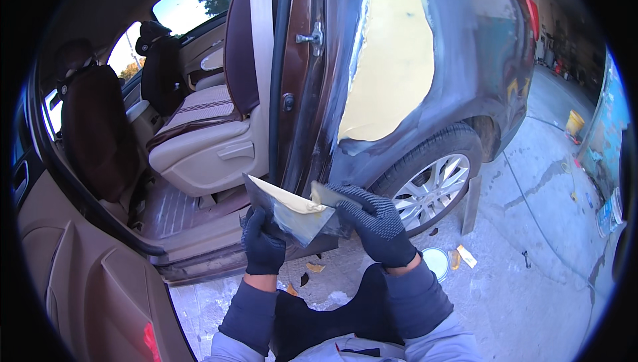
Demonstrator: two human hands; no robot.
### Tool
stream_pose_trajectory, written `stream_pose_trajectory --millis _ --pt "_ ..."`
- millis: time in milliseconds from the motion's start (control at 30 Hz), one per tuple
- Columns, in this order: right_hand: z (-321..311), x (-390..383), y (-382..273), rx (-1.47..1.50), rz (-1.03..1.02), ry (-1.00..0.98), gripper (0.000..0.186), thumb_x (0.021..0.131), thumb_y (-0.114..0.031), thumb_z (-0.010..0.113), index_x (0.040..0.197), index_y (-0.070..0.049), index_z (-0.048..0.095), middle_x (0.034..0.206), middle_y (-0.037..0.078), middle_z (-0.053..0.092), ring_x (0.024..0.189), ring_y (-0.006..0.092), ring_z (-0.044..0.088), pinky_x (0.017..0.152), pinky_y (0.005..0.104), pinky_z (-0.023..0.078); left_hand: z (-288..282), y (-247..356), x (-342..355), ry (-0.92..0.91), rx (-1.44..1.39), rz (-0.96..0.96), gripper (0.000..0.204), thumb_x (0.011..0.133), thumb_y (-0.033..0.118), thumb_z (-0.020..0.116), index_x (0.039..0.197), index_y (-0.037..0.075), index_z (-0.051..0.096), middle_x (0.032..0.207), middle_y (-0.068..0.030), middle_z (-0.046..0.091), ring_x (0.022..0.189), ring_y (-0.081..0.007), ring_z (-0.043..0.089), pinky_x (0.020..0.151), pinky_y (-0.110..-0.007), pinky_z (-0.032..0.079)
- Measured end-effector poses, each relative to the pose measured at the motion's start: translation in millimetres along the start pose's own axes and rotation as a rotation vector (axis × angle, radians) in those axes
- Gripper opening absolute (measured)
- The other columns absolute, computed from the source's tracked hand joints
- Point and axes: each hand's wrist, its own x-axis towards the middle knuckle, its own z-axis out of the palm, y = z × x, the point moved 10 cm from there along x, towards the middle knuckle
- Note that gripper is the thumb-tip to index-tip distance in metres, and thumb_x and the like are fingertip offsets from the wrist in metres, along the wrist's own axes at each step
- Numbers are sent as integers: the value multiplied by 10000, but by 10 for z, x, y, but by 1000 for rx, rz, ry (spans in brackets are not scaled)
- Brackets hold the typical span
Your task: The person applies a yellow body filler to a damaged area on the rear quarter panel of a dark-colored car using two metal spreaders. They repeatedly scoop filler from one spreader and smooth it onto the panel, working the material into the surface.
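My left hand (pixel 263 244), in a dark dotted glove, is closed on the lower left edge of a flat grey mixing board (pixel 299 224). Along the board's upper edge lies a streak of cream body filler (pixel 291 198). A small putty spreader (pixel 325 194) is pinched in my right hand (pixel 377 226), gloved alike, and it meets the right end of the filler. Ahead of both hands, a large cream filler patch (pixel 392 56) covers the rear panel of a brown car (pixel 458 70), above the wheel arch. Grey sanded areas surround the patch.
An open rear door (pixel 73 282) stands at my left, with the cabin seats (pixel 199 139) beyond. The rear wheel (pixel 435 192) is just right of my hands. A round lid (pixel 435 264), scraps and a hose (pixel 531 202) lie on the concrete; a bucket (pixel 608 212) stands far right.
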Motion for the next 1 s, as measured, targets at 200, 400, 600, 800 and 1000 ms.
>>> stream_pose_trajectory --millis 200,400,600,800,1000 --pt "104 21 -177 -884 -411 -71 412 917 -50 637 1321 -82 718 1112 178 685 1077 376 646 987 509 510 37 -42 -29 74 -226 -55 406 1008 254 582 1369 69 592 1324 -120 658 1221 -290 652 1087 -457 529" --pt "-21 172 -124 -1363 -852 -221 493 853 -126 696 1346 -149 723 1306 159 673 1244 412 609 1147 614 433 1 -590 -87 71 -386 -178 350 988 254 598 1287 77 638 1268 -121 689 1154 -281 687 1013 -440 571" --pt "-114 440 -25 -1492 -1076 -388 537 838 -180 743 1373 -227 724 1437 117 598 1351 351 528 1153 571 432 108 -1028 -97 52 -433 -247 386 984 232 592 1321 53 645 1303 -121 695 1262 -282 638 1116 -418 488" --pt "-139 640 -22 -1476 -1021 -458 479 871 -189 711 1349 -165 722 1399 154 641 1372 416 551 1238 573 364 145 -1134 -37 52 -393 -229 469 973 256 607 1394 48 603 1384 -135 651 1287 -312 619 1146 -429 460" --pt "-201 673 -48 -1436 -1073 -421 493 834 -103 730 1314 -216 758 1367 107 627 1272 351 584 1140 559 452 54 -1231 -27 87 -386 -246 547 994 259 583 1486 34 498 1470 -149 589 1363 -337 563 1192 -500 412"
